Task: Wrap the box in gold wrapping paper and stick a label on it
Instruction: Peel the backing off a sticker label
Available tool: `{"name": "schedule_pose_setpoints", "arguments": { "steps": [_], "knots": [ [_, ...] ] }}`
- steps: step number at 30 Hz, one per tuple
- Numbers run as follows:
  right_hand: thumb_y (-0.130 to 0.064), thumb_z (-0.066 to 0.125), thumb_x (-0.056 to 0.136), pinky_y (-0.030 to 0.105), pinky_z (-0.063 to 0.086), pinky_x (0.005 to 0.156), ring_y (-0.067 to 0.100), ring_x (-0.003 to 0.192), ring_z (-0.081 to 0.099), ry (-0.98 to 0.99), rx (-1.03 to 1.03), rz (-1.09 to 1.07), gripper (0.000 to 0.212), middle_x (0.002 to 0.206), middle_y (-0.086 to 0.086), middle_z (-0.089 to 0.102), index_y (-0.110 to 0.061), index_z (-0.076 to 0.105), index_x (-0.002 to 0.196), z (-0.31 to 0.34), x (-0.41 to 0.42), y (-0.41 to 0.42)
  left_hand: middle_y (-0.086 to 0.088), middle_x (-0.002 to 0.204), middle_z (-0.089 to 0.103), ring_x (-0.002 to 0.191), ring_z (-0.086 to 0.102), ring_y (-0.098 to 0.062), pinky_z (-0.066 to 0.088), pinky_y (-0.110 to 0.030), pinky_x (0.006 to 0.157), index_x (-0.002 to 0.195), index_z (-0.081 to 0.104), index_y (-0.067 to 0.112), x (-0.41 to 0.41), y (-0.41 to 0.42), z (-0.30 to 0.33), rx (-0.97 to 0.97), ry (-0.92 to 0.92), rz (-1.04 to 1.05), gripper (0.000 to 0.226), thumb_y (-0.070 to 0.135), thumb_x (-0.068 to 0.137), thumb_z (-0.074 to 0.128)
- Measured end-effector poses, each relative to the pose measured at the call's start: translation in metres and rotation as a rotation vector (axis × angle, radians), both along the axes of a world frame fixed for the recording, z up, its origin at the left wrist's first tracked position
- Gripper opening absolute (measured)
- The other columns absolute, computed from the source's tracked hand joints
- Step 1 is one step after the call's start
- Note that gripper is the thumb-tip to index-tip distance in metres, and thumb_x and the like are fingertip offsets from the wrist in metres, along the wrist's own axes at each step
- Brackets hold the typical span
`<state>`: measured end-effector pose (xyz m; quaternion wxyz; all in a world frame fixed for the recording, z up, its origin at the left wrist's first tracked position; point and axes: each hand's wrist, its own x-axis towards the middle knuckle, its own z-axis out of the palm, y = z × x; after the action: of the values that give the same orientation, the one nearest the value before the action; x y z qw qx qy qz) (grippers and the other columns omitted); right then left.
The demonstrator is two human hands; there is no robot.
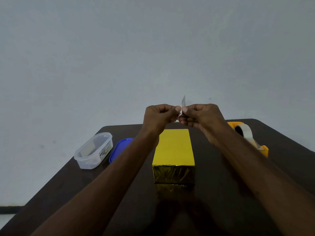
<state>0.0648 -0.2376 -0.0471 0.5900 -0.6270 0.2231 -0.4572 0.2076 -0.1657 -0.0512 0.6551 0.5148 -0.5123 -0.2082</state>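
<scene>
A box wrapped in gold paper [173, 150] stands in the middle of the dark table [213, 193], its short end towards me. Above its far end, both hands are raised and meet in the air. My left hand [159, 116] and my right hand [202, 117] pinch a small white label [182, 103] between thumbs and forefingers. The label stands edge-on, its top sticking up above the fingertips. Neither hand touches the box.
A clear plastic tub [92, 150] with paper pieces inside sits at the table's left, its blue lid [119, 148] lying beside it. An orange tape dispenser [247, 137] with a clear tape roll stands at the right, partly behind my right forearm. A plain wall lies beyond.
</scene>
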Motion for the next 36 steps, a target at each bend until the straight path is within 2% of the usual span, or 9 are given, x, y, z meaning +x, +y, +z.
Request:
{"name": "schedule_pose_setpoints", "arguments": {
  "steps": [4,7,13,19,24,30,36],
  "knots": [
    [-0.007,0.064,0.091,0.030,0.062,0.071,0.027,0.077,0.071,-0.027,0.053,0.040,0.024,0.089,0.025,0.069,0.013,0.066,0.105,0.0003,0.0003,0.0018,0.001,0.069,0.070,0.066,0.062,-0.007,0.053,-0.022,0.067,0.086,0.074,0.008,-0.0025,-0.0021,-0.0023,-0.006,-0.039,0.058,0.014,0.021,0.089,0.070],
    [-0.007,0.064,0.091,0.030,0.061,0.072,0.028,0.080,0.071,-0.036,0.083,0.066,0.025,0.092,0.026,0.069,0.013,0.065,0.106,0.0003,-0.0003,0.0022,-0.003,0.075,0.073,0.070,0.066,-0.008,0.050,-0.018,0.063,0.090,0.075,0.007,-0.0032,-0.0037,-0.0027,-0.016,-0.054,0.091,0.014,0.020,0.089,0.070],
    [-0.012,0.066,0.090,0.031,0.061,0.072,0.031,0.085,0.071,-0.032,0.091,0.068,0.030,0.096,0.029,0.069,0.014,0.065,0.107,-0.0013,-0.0029,0.0018,-0.006,0.079,0.074,0.076,0.070,-0.015,0.052,-0.021,0.065,0.091,0.075,0.008,-0.0041,-0.0037,-0.0064,-0.032,-0.081,0.112,0.013,0.020,0.087,0.072],
    [-0.011,0.067,0.090,0.035,0.061,0.079,0.032,0.090,0.072,-0.009,0.094,0.070,0.024,0.095,0.026,0.071,0.010,0.068,0.102,-0.0006,-0.0040,0.0020,-0.004,0.078,0.074,0.076,0.071,-0.021,0.055,-0.027,0.066,0.092,0.074,0.010,-0.0040,-0.0022,-0.0063,-0.106,-0.165,0.136,0.008,0.017,0.087,0.072],
    [-0.007,0.066,0.090,0.038,0.061,0.081,0.034,0.089,0.073,-0.006,0.096,0.058,0.024,0.096,0.028,0.071,0.011,0.066,0.105,-0.0003,-0.0042,0.0027,-0.001,0.077,0.074,0.068,0.068,-0.011,0.053,-0.019,0.063,0.094,0.075,0.011,-0.0068,0.0006,-0.0047,-0.145,-0.258,0.199,0.009,0.013,0.086,0.072],
    [-0.003,0.063,0.092,0.033,0.062,0.073,0.033,0.085,0.073,-0.010,0.101,0.057,0.021,0.095,0.029,0.070,0.013,0.065,0.105,0.0003,-0.0039,0.0049,0.000,0.075,0.074,0.068,0.069,-0.012,0.057,-0.024,0.067,0.090,0.076,0.009,-0.0051,0.0010,-0.0055,-0.150,-0.298,0.244,0.008,0.014,0.085,0.073],
    [-0.002,0.063,0.092,0.034,0.062,0.074,0.030,0.082,0.074,0.006,0.061,0.032,0.022,0.096,0.028,0.070,0.013,0.065,0.107,-0.0030,-0.0038,0.0021,-0.002,0.075,0.074,0.070,0.071,-0.015,0.061,-0.036,0.073,0.090,0.077,0.009,-0.0022,0.0016,-0.0056,-0.124,-0.300,0.243,0.009,0.015,0.085,0.074]
  ]
}}
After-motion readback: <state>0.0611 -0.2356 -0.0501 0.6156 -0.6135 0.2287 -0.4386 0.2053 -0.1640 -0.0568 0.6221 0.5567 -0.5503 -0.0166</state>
